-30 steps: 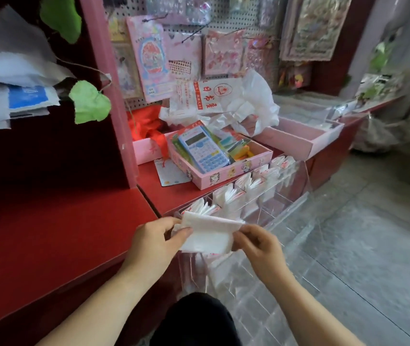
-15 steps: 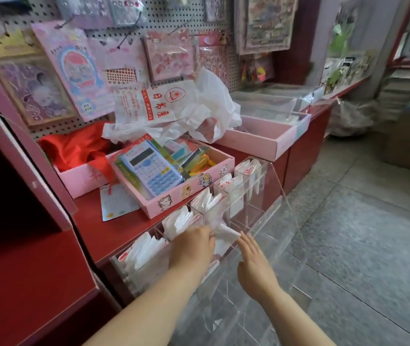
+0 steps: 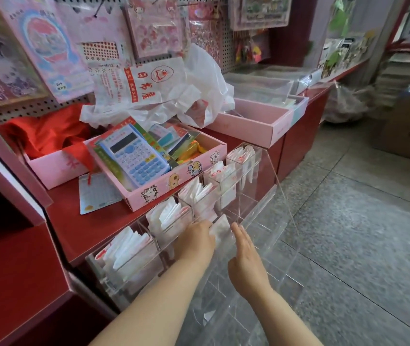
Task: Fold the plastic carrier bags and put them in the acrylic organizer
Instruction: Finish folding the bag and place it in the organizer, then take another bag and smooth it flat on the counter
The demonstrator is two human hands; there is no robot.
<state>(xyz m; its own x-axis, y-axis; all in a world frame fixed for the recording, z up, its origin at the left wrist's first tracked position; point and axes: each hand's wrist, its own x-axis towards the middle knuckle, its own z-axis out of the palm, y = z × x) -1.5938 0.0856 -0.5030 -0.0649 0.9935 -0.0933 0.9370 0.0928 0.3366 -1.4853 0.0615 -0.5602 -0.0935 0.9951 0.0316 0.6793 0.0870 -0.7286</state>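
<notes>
A clear acrylic organizer [image 3: 271, 196] stands in front of the red counter, its top row of compartments filled with folded white bags [image 3: 129, 248]. One folded white bag [image 3: 220, 229] stands upright in a lower-row compartment. My left hand [image 3: 195, 242] holds it from the left, fingers curled over its edge. Just right of the bag is my right hand [image 3: 245, 255], fingers straight and flat. A heap of unfolded white plastic carrier bags [image 3: 174, 96] with red print lies on the counter behind.
A pink box [image 3: 174, 181] with a blue calculator [image 3: 134, 156] and stationery sits on the red counter [image 3: 94, 228]. Red cloth fills a pink box at left, more pink trays [image 3: 261, 126] stand to the right. Pegboard with packets behind; grey tiled floor at right.
Both hands carried the folded bag from in front of me into the organizer. The right hand let go and now lies flat beside it. The view swung right.
</notes>
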